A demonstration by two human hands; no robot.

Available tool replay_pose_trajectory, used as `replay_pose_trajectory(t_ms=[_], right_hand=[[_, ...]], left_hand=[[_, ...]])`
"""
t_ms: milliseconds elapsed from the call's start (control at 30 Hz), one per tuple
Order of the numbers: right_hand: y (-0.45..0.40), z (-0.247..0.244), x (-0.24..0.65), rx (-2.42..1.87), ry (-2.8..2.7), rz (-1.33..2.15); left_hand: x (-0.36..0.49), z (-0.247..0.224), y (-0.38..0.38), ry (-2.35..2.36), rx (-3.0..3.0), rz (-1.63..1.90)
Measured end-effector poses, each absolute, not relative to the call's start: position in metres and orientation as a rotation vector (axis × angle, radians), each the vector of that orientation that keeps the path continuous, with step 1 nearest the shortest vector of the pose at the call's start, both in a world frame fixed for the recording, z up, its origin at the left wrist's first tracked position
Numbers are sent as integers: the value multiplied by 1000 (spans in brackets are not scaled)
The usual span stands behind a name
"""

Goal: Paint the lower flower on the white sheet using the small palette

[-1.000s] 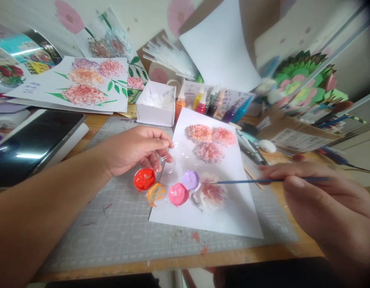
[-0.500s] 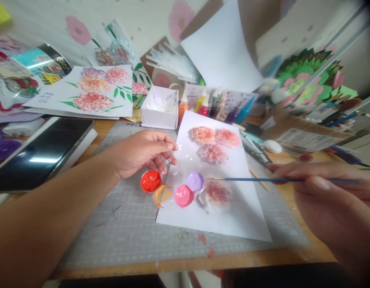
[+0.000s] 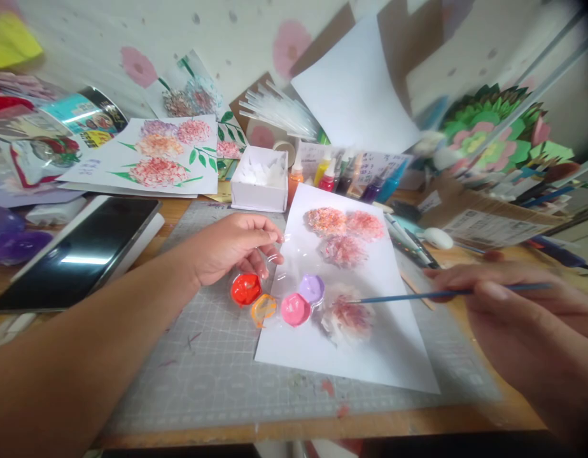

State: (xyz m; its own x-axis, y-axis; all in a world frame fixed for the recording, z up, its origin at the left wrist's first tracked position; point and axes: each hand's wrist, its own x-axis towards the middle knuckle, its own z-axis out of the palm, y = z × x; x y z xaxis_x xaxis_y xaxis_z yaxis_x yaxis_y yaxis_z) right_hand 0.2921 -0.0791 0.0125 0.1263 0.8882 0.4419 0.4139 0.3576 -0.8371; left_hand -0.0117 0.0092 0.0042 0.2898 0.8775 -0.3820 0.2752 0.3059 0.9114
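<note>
My left hand (image 3: 244,247) grips the edge of a clear plastic paint palette (image 3: 290,257), its fingers curled round it. The palette's wells hold red paint (image 3: 246,289), orange paint (image 3: 263,308), pink paint (image 3: 295,309) and lilac paint (image 3: 312,288). My right hand (image 3: 518,305) is closed on a thin blue paintbrush (image 3: 418,296). The brush tip is at the lowest tissue-like flower (image 3: 347,319), a whitish one with reddish-purple in its upper middle. Three more pink and orange flowers sit higher on the white sheet (image 3: 294,346).
A grey cutting mat (image 3: 208,362) lies under the sheet. A phone (image 3: 79,254) is at the left, beside a finished flower picture (image 3: 103,168). Behind stand a white box (image 3: 259,197), paint bottles (image 3: 326,177) and, at right, a cardboard box (image 3: 494,213) of brushes.
The brush tip has moved from beside the lilac well rightward and slightly down onto the lowest flower. My left hand keeps its hold on the palette. The whole view has shifted slightly.
</note>
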Motion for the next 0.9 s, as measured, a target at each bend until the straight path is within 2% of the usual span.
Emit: replay_pose_trajectory(t_ms=[133, 900], right_hand=[[-82, 12, 292, -1368, -1630, 468], [-75, 16, 290, -1361, -1677, 415]], left_hand=[[-12, 6, 9, 1269, 1243, 572], [-13, 2, 8, 1241, 1196, 546]])
